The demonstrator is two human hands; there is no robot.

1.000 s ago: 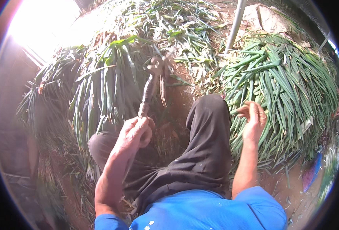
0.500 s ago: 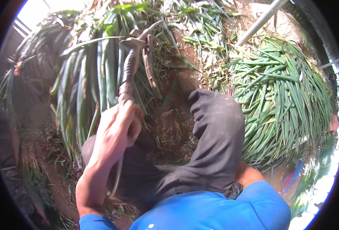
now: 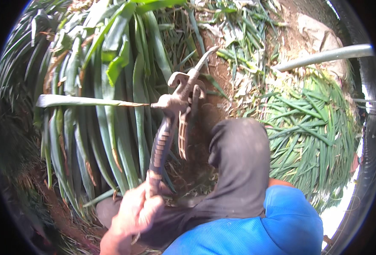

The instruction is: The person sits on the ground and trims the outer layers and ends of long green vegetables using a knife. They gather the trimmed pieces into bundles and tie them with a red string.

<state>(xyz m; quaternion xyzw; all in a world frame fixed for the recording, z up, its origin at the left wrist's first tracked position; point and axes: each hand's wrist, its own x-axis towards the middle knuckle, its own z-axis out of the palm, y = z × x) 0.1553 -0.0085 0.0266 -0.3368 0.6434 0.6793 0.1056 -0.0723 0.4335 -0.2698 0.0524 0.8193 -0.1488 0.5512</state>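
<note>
My left hand (image 3: 136,209) is closed around the lower grip of a dusty air blow gun (image 3: 161,138). This gun has a ribbed dark handle, a lever along its right side and a curved thin nozzle pointing up and right. It is held over a heap of long green onion leaves (image 3: 111,140). One pale leaf (image 3: 90,101) stretches sideways, its dry tip at the gun's head. My right hand is out of sight; only the blue sleeve (image 3: 290,212) and a little of the right arm show beside my bent knee (image 3: 243,140).
On the right lies a large pile of green onions (image 3: 307,131), near a grey pole (image 3: 324,58) and a pale sack (image 3: 319,34). Leaf scraps (image 3: 243,51) litter the brown soil ahead. Dark plastic sheeting (image 3: 373,110) curves along the right edge.
My view has shifted, so the leaves and the gun appear lower and larger. My left hand is lower in the picture, still gripping the blow gun.
</note>
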